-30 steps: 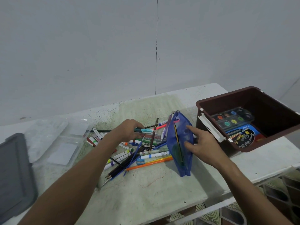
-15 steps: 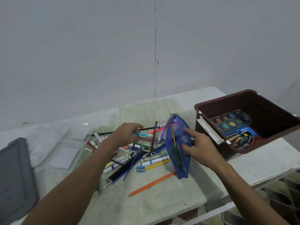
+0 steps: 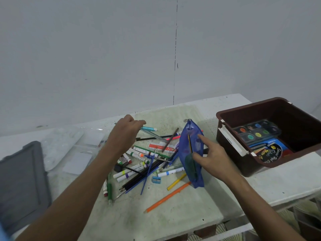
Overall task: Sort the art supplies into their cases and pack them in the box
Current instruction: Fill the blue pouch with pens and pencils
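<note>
A pile of markers, pencils, brushes and paint tubes [image 3: 147, 159] lies on the table. My left hand [image 3: 124, 132] is raised above the pile's far side and pinches a teal pen [image 3: 149, 129] together with a clear pen. A blue mesh pencil case [image 3: 191, 153] stands on edge to the right of the pile, a yellow-and-black pencil inside it. My right hand [image 3: 211, 158] grips the case from the right, index finger stretched along its side. A brown box [image 3: 231, 136] at the right holds a watercolour palette [image 3: 257, 130] and a blue packet.
An orange pencil [image 3: 166, 197], a yellow marker [image 3: 176, 181] and a blue sharpener [image 3: 156, 180] lie loose in front of the pile. A clear plastic case [image 3: 73, 148] and a grey lid [image 3: 19, 181] sit at the left. The table's front edge runs close below my arms.
My left hand has lifted the teal pen up and away from the pile. The orange pencil has rolled toward the front of the table. My right hand stays on the blue case.
</note>
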